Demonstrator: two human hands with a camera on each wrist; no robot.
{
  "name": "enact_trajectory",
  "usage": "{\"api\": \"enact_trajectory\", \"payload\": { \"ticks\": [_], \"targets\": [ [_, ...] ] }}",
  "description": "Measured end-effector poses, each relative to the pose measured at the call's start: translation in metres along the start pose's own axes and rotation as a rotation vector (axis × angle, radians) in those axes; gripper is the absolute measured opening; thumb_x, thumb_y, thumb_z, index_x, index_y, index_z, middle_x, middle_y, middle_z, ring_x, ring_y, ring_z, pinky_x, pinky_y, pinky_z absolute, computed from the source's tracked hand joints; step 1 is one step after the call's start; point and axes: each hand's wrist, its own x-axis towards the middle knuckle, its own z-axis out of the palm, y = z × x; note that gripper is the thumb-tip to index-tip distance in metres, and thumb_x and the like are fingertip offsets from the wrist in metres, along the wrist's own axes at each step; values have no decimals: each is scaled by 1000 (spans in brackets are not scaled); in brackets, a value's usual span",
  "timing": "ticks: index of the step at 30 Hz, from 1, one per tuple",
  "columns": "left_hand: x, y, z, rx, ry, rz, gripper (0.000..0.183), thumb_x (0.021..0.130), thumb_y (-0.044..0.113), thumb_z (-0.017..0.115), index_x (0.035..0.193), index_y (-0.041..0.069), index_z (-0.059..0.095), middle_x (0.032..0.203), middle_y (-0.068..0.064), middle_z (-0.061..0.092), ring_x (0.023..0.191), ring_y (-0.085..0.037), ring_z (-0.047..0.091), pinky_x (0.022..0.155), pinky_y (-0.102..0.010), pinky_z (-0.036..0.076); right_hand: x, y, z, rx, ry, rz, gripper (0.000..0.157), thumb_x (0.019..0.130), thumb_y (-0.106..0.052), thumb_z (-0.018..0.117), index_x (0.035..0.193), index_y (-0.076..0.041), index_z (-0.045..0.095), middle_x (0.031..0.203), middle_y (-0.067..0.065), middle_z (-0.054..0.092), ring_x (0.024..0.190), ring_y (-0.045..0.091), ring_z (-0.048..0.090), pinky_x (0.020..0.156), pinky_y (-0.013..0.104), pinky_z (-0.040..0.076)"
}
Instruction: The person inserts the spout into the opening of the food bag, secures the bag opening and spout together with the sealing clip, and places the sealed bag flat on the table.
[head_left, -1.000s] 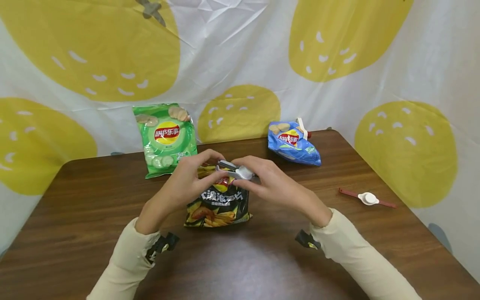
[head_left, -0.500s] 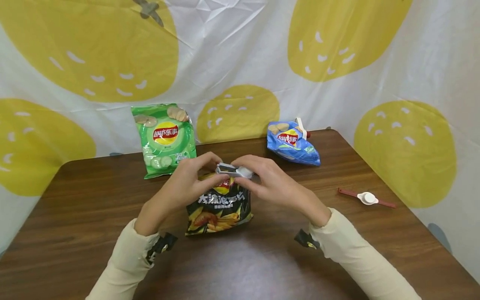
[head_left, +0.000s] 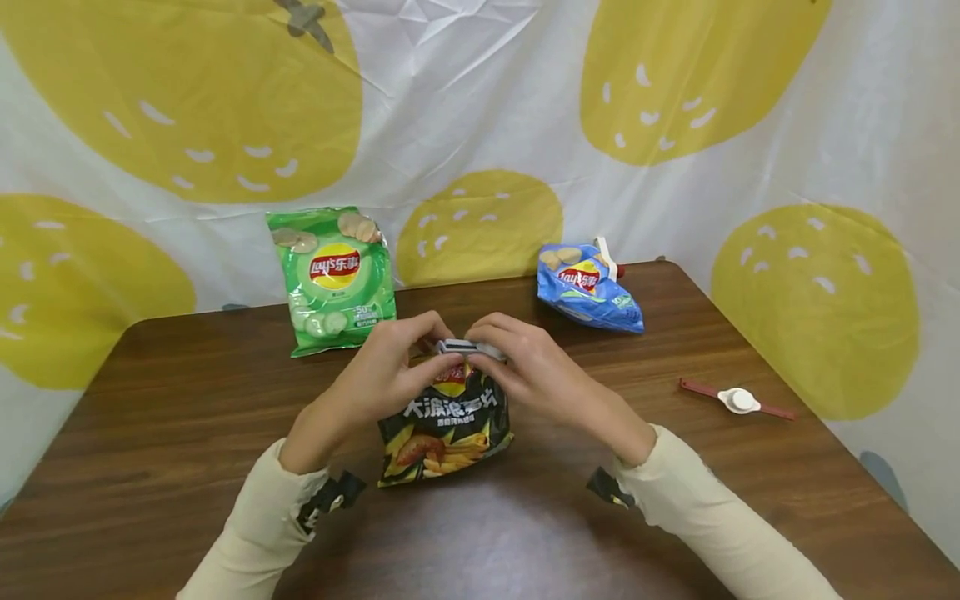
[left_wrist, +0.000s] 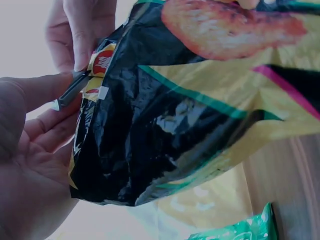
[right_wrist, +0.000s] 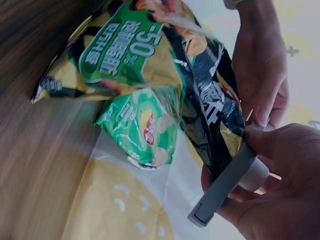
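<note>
A black chip bag (head_left: 442,425) with pictures of food on its front hangs below both hands near the middle of the table. A grey-white bag clip (head_left: 459,346) lies across the bag's folded top edge. My left hand (head_left: 386,367) pinches one end of the clip between thumb and fingers. On the clip's other end, by its round white spout part, my right hand (head_left: 532,358) does the same. In the right wrist view the long grey bar of the clip (right_wrist: 225,182) runs along the bag's edge, its two arms close together. Curled fingers behind the clip are partly hidden.
Upright at the back left, a green chip bag (head_left: 337,287) leans on the patterned cloth (head_left: 480,225). A blue chip bag (head_left: 585,292) with a white and red clip on it is at the back right. Another clip, red and white (head_left: 738,400), lies on the right.
The clip's arms, spread apart a second ago, have come together over the bag's top. Both hands have drawn slightly down and nearer, and the black bag has come with them.
</note>
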Motion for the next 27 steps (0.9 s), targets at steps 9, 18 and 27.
{"api": "enact_trajectory", "payload": {
  "ticks": [9, 18, 27],
  "targets": [
    [0, 4, -2, -45, -18, -17, 5, 92, 9, 71, 89, 9, 67, 80, 2, 69, 71, -7, 63, 61, -28, 52, -1, -2, 3, 28, 17, -29, 13, 96, -6, 65, 109, -4, 67, 108, 4, 66, 103, 15, 61, 92, 26, 49],
    [-1, 4, -2, -52, -10, -51, 5, 92, 10, 72, 88, 10, 68, 77, 4, 67, 67, -8, 60, 58, -29, 50, -1, -3, 3, 25, 33, -28, 13, 96, -6, 65, 109, -4, 68, 108, 4, 67, 101, 14, 62, 91, 25, 50],
    [-1, 5, -1, -40, 6, -96, 7, 90, 11, 74, 89, 8, 67, 79, 2, 68, 69, -8, 63, 63, -28, 54, -2, 9, -23, 85, -173, 219, 52, 90, -32, 76, 134, -14, 54, 119, -4, 62, 102, 9, 59, 87, 31, 50]
  ]
}}
